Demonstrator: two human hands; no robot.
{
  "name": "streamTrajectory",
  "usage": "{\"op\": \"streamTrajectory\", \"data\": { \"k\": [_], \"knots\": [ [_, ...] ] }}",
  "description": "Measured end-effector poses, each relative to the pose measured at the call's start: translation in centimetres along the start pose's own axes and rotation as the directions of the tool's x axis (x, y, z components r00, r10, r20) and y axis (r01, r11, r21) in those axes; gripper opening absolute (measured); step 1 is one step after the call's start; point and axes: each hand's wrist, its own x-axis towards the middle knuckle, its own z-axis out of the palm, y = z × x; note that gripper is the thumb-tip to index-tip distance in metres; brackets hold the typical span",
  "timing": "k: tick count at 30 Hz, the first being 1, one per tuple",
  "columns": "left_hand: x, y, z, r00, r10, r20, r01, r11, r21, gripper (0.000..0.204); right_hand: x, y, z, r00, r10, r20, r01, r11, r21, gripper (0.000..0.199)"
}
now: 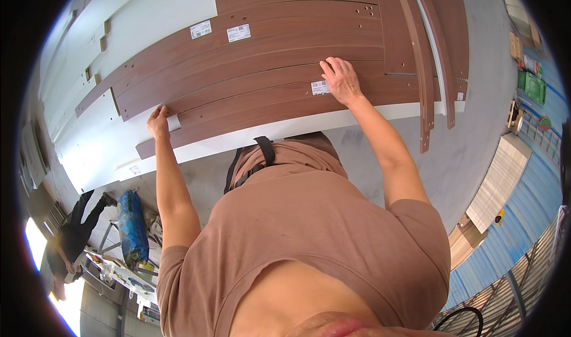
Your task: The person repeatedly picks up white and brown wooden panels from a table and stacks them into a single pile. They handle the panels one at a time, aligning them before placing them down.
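Observation:
Several long brown boards (267, 50) lie side by side in front of me, with drilled holes and white labels. My left hand (158, 123) is closed at the left part of the nearer boards, its fingertips pinching a brown board's edge. My right hand (342, 82) lies on the nearest brown board (256, 104), fingers bent and a little apart, beside a white label (320, 87). Nothing shows gripped in it. Under the boards, a white panel (297, 123) juts out along the near edge.
Two narrow brown strips (421, 69) lie across the boards at right, overhanging the near edge. White panels (128, 37) are layered at left. At lower left are a blue bag (132, 224) and another person (71, 242). A green crate (532, 87) sits at far right.

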Motion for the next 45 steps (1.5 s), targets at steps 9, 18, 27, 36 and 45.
{"op": "streamTrajectory", "data": {
  "k": [9,18,27,36,45],
  "knots": [
    [-0.6,1.0,0.2,1.000,0.025,0.016,-0.026,0.996,0.088,0.040,-3.4,5.3,-1.3,0.953,0.290,-0.092,-0.291,0.957,-0.001,0.037],
    [0.2,0.7,0.0,0.997,-0.074,0.012,0.070,0.981,0.181,0.038,-10.6,19.6,-6.6,0.590,0.773,-0.233,-0.805,0.540,-0.245,0.072],
    [-5.8,4.0,3.5,0.969,-0.059,-0.239,0.116,0.966,0.232,0.050,-11.6,26.5,-7.1,0.501,0.863,-0.061,-0.863,0.493,-0.114,0.071],
    [-11.4,7.5,7.3,0.968,0.104,-0.228,-0.053,0.974,0.219,0.043,-12.7,26.5,-7.2,0.579,0.781,-0.236,-0.805,0.593,-0.013,0.066],
    [-20.4,17.9,14.7,0.980,0.191,0.058,-0.172,0.956,-0.238,0.038,-6.5,14.8,-9.8,0.804,0.516,-0.297,-0.527,0.849,0.048,0.064]
  ]
}}
